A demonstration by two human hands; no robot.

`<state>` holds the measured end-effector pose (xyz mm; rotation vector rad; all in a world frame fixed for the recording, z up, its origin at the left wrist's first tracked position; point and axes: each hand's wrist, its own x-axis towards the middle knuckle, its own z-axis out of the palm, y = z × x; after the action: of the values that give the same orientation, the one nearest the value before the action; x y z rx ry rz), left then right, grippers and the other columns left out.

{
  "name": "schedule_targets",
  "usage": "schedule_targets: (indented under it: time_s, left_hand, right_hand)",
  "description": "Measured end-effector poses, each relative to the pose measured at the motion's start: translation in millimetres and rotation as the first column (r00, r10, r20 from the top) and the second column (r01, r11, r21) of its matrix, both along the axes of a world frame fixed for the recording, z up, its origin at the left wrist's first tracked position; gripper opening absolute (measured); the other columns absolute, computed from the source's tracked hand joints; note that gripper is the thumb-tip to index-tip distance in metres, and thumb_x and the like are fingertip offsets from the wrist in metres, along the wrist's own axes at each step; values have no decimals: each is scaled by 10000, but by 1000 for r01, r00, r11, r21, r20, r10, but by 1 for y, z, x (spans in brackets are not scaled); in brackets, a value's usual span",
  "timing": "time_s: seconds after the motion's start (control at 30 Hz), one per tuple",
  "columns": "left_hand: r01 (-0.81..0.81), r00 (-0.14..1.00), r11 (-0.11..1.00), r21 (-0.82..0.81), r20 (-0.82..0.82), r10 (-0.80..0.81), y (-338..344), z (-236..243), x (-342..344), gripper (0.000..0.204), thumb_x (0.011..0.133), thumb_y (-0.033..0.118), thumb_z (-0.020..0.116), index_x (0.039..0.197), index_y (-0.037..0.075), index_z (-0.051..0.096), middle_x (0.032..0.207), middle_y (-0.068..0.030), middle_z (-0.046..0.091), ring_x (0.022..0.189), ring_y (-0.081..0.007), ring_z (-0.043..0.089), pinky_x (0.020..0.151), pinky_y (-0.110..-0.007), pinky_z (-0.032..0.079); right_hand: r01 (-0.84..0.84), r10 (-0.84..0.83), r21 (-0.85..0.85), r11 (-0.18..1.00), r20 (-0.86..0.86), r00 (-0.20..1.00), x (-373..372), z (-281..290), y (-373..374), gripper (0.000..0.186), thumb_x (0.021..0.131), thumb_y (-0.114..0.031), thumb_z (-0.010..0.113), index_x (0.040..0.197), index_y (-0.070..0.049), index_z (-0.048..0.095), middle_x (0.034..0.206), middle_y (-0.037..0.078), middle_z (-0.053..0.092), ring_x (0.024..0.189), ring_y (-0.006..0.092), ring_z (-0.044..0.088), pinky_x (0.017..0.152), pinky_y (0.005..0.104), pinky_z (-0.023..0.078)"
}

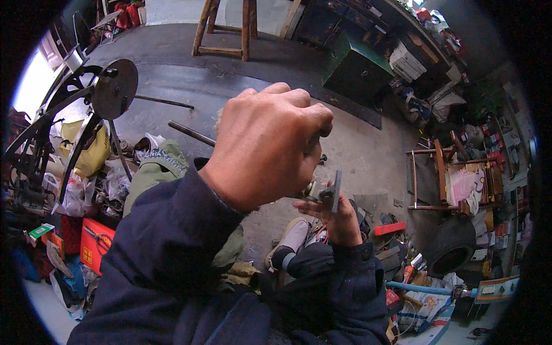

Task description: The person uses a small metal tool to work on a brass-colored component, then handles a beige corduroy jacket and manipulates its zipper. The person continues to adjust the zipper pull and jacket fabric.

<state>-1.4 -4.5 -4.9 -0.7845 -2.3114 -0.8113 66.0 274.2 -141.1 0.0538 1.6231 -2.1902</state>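
My left hand (270,144) is raised close to the camera, its back toward me and its fingers curled into a fist. Only a small metal tip (311,188) shows below it, so the tool it seems to grip is mostly hidden. Lower down and to the right, my right hand (340,218) holds a small flat grey metal part (334,192) upright between its fingertips. The metal tip meets that part. Both forearms wear dark blue sleeves.
I sit over a concrete workshop floor. A black wheeled machine (114,87) and a yellow bag (89,150) stand at left, with an orange box (95,241) below. A wooden stool (225,29) and a green cabinet (353,66) are farther off, and a wooden chair (443,172) and a tyre (451,246) at right.
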Motion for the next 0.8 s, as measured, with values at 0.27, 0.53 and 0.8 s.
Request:
schedule_targets:
  time_s: [0.27,0.53,0.8]
  left_hand:
    - [21,999,1000,21,-26,-21,2,1,1,190,797,119,823,982,164,819,967,-50,779,972,-323,756,795,-467,605]
    - [-27,999,999,27,-32,28,1,0,-1,206,789,99,814,985,162,802,959,-45,765,958,-332,749,793,-465,612]
    - [-8,999,999,33,-34,9,2,-1,-1,212,795,103,811,998,165,806,954,-51,760,942,-339,745,792,-466,608]
  right_hand:
    - [65,-14,135,989,-348,937,-2,14,-15,905,973,-64,808,1768,-40,375,1844,153,363,1658,373,456,1341,494,387]
    - [318,-139,272,908,-520,843,6,24,-31,986,960,2,838,1793,-43,311,1801,190,422,1585,353,548,1257,475,513]
    - [-23,25,151,988,-8,1000,5,30,-19,769,1020,-133,838,1693,-20,485,1463,138,717,1323,256,709,1099,401,587]
